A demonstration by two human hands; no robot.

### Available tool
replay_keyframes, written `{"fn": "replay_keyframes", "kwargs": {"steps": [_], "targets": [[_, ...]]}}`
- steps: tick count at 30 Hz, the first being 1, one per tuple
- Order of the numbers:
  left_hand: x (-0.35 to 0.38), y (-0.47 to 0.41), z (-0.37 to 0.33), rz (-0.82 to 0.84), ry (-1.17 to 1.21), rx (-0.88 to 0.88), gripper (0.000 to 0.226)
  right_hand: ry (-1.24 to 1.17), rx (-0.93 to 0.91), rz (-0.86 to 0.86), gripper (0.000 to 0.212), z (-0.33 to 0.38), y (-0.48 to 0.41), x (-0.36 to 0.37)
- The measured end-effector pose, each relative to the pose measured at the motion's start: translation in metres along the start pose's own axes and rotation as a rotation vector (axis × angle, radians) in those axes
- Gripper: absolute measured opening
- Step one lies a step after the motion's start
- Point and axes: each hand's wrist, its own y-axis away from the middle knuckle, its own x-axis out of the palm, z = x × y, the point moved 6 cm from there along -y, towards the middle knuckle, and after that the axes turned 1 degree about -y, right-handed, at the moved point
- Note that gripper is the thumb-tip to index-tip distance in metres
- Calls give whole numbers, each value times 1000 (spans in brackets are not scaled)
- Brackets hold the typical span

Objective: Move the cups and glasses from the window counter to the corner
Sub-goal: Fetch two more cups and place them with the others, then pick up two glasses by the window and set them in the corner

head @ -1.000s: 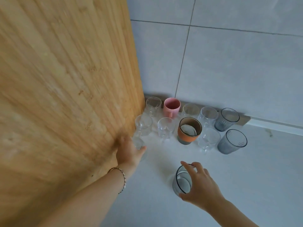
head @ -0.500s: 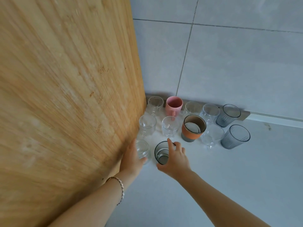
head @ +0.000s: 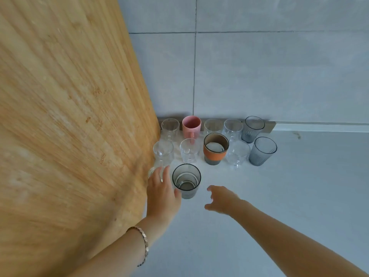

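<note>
Now, your right hand point(head: 220, 199) hangs just off the counter with its fingers spread and curled around nothing, a clear gap between it and the smoky grey glass point(head: 186, 180) standing upright in the front row of the cluster; your left hand point(head: 161, 193) lies along the wooden panel point(head: 69, 116) with fingers extended around a small clear glass point(head: 154, 170), though the palm hides most of it and whether you grip it or only steady it is hard to tell. Expect these to be light, rigid, slick and breakable, so take each one around the outer wall below the rim with thumb opposite fingers, or by the handle where there is one, as on the pink mug point(head: 191, 125), and avoid pinching the thin lip. Behind the grey glass sit two rows tucked into the corner: clear mugs point(head: 188, 149), an orange-banded cup point(head: 215, 147) and two more ribbed grey tumblers point(head: 262, 150), nearly touching one another. Any new piece set down should go in the open front row on the grey countertop point(head: 279, 196), lowered straight so it does not knock its neighbours or the panel
</note>
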Motion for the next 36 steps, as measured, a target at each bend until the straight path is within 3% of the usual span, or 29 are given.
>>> {"fn": "replay_keyframes", "kwargs": {"steps": [3,7,10,12,13,16,20,26,31,34,36], "targets": [[15,19,-68,213,3,216,41,19,20,62,49,-48,30,-9],[75,56,-164,668,-236,398,36,-31,117,-3,47,-137,89,-27],[123,103,-248,897,-399,529,37,-84,245,-49,48,-234,160,-34],[155,139,-307,1003,-486,608,19,-114,333,-86,48,-304,216,-32],[170,158,-336,1020,-513,640,12,-130,377,-102,48,-338,246,-29],[213,219,-427,1012,-513,767,31,-176,503,-143,47,-433,339,-16],[257,310,-540,1023,-486,967,6,-247,666,-170,46,-533,468,8],[310,432,-667,1065,-508,1132,23,-395,985,-155,26,-667,624,75],[361,524,-759,1080,-550,1317,19,-578,1179,-249,45,-757,721,116],[399,574,-817,1102,-543,1399,21,-667,1262,-318,47,-820,761,138],[423,605,-859,1098,-529,1449,10,-713,1320,-376,44,-856,788,146]]}}
